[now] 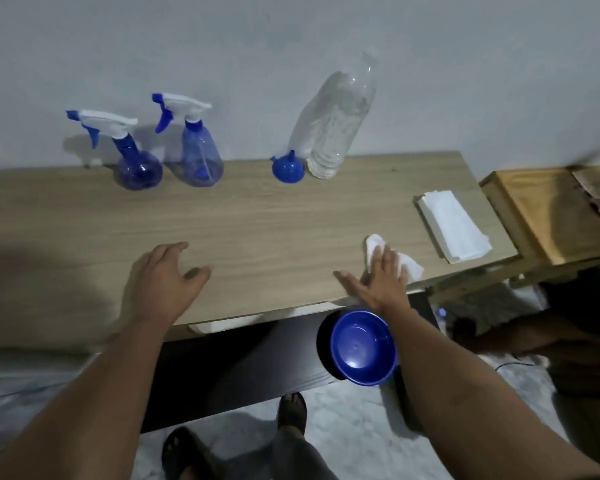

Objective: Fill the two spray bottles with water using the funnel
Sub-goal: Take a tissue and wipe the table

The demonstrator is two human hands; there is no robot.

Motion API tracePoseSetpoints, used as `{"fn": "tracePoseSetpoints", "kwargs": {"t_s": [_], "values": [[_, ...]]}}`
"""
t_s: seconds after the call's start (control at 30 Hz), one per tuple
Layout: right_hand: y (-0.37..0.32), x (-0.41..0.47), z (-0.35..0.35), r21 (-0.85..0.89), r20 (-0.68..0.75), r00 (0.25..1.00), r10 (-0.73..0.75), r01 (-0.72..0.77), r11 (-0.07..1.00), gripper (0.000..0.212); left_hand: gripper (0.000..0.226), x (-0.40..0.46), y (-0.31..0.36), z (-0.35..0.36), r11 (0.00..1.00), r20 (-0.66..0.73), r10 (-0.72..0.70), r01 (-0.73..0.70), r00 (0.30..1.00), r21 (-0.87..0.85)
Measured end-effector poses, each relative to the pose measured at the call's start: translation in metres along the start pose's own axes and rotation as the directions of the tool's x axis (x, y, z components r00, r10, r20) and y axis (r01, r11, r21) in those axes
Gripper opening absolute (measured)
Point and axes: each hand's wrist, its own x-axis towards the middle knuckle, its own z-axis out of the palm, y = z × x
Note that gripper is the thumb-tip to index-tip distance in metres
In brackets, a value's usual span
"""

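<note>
Left hand (168, 271) fingers relaxed, empty; spray bottles (201, 147) upright, well beyond fingertips. Right hand (383, 275) farther, fingers flat on tissue (411, 266).

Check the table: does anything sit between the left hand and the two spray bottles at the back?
Nothing visible does. The left hand rests near the front edge, and only bare table lies between it and the spray bottles by the wall. The funnel and water bottle stand off to the right.
</note>
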Motion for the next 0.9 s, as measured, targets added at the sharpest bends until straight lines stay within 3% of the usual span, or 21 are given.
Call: {"fn": "tracePoseSetpoints", "kwargs": {"t_s": [0.1, 0.17, 0.3, 0.47, 0.57, 0.7, 0.8, 0.9], "values": [[0.035, 0.004, -0.006, 0.063, -0.077, 0.982, 0.173, -0.168, 0.984, 0.131, 0.064, 0.006, 0.019, 0.005, 1.0, -0.014, 0.011, -0.01, 1.0, 0.013], [0.033, -0.012, 0.013, 0.099, -0.101, 0.977, 0.186, -0.176, 0.979, 0.133, 0.063, 0.006, 0.023, 0.002, 0.999, -0.017, 0.001, 0.0, 1.0, 0.033], [-0.01, -0.051, 0.067, -0.003, -0.183, 0.983, -0.012, 0.012, 1.0, 0.131, 0.062, -0.002, 0.015, -0.012, 0.999, -0.017, -0.007, 0.008, 1.0, 0.047], [-0.106, -0.079, 0.108, -0.177, -0.138, 0.957, -0.255, 0.23, 0.957, 0.129, 0.062, -0.011, -0.027, -0.048, 0.999, -0.057, -0.008, 0.011, 0.998, 0.053], [-0.176, -0.098, 0.139, -0.247, -0.167, 0.877, -0.45, 0.405, 0.88, 0.103, 0.062, -0.02, -0.067, -0.085, 0.997, -0.067, -0.017, 0.022, 0.998, 0.076], [-0.285, -0.13, 0.17, -0.227, -0.113, 0.681, -0.724, 0.691, 0.686, 0.084, 0.062, -0.031, -0.126, -0.131, 0.994, -0.091, -0.044, 0.053, 0.995, 0.098], [-0.36, -0.146, 0.189, -0.162, -0.067, 0.582, -0.81, 0.795, 0.584, 0.075, 0.062, -0.042, -0.161, -0.157, 0.991, -0.117, -0.061, 0.074, 0.991, 0.111], [-0.426, -0.165, 0.187, -0.015, -0.002, 0.564, -0.825, 0.825, 0.564, 0.055, 0.059, -0.051, -0.189, -0.18, 0.992, -0.136, -0.102, 0.111, 0.985, 0.062]]}}
